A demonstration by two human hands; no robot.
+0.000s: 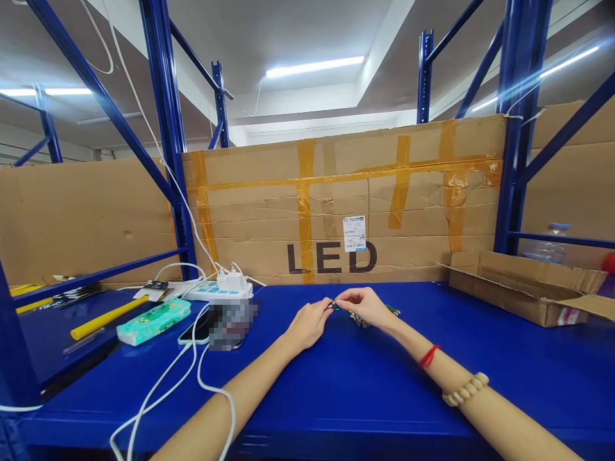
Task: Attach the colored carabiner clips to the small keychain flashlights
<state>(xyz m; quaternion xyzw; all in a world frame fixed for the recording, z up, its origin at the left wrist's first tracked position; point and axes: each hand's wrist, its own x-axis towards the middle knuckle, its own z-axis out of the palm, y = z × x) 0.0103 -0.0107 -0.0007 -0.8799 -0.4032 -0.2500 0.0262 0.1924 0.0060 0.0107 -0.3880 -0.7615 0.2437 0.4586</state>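
Observation:
My left hand (309, 324) rests low over the blue shelf top, its fingers closed together at a tiny dark, shiny piece (334, 306). From the other side, my right hand (366, 305) pinches at the same spot with thumb and forefinger. The piece is too small to name and mostly covered by the fingertips. Beneath my right hand lies a little heap of small metallic parts (359, 320), partly hidden by the hand. Just beyond the right wrist, a thin green item (394, 310) shows.
On the left are a white power strip (218, 290) with chargers, a phone (195, 328), a green tissue pack (154, 321) and a yellow rod (109, 317). White cables (196, 358) cross my left forearm. A shallow cardboard box (519, 298) stands right; a large cardboard panel (259, 218) closes the back.

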